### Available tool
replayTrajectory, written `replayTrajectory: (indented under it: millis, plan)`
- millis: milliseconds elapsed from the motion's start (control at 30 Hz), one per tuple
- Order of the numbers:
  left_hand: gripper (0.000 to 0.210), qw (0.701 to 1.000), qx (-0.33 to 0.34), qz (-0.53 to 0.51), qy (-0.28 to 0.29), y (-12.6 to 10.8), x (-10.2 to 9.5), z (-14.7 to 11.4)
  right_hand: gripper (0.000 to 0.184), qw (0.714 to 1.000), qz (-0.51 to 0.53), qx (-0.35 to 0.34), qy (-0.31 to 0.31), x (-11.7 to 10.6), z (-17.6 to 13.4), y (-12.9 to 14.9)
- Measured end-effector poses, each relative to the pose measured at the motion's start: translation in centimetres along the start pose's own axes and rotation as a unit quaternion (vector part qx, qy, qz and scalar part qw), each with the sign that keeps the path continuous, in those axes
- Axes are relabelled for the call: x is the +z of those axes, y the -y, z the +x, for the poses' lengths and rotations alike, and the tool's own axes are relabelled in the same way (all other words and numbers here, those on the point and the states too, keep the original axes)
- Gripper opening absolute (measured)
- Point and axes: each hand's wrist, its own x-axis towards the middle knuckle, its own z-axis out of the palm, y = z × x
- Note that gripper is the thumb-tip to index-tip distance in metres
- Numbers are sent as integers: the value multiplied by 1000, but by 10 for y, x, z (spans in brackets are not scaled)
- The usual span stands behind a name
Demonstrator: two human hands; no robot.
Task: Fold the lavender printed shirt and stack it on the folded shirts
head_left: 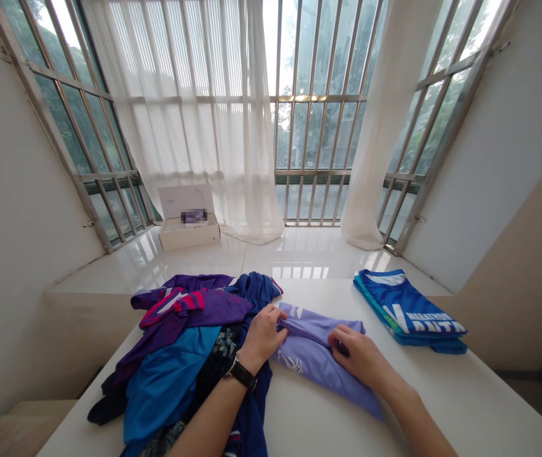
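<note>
A lilac shirt (pixel 318 368) with white print lies partly folded on the white table, a fold running lengthwise across it. My left hand (pixel 264 333), with a black watch at the wrist, pinches the fold at the shirt's left end. Toward the right end, my right hand (pixel 354 355) has its fingers curled and pinched on the same fold. Just left of the shirt is a loose heap of clothes: a purple garment (pixel 223 306), a bright blue one (pixel 171 381) and dark navy ones, partly hidden by my left forearm.
A folded blue stack of clothes (pixel 411 311) with white lettering lies at the table's right. Behind the table (pixel 318 425) runs a glossy window ledge (pixel 261 257), where an open white box (pixel 190 236) stands at the left. White curtains (pixel 233 127) hang before barred windows.
</note>
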Motion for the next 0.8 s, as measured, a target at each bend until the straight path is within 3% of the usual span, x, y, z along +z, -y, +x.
replayTrajectory:
  millis: [200,333,467,567,700,800]
  plan:
    - [16,997,-8,75,21,-7,-7,-2,14,999,35,7,19,3,1,-4]
    - [31,989,91,114,0,-20,-9,-5,15,999,40,3,20,5,2,-5]
    - [58,973,178,128,71,-24,3,-11,17,999,45,7,21,1,1,-1]
    - [64,969,163,146,117,-17,15,-15,25,1000,10,13,-1,-3,1,8]
    - [65,968,146,157,133,-13,20,-17,32,995,-44,0,-93,8,6,21]
    - [65,966,143,159,144,-13,19,-17,60,993,-73,24,-84,29,10,24]
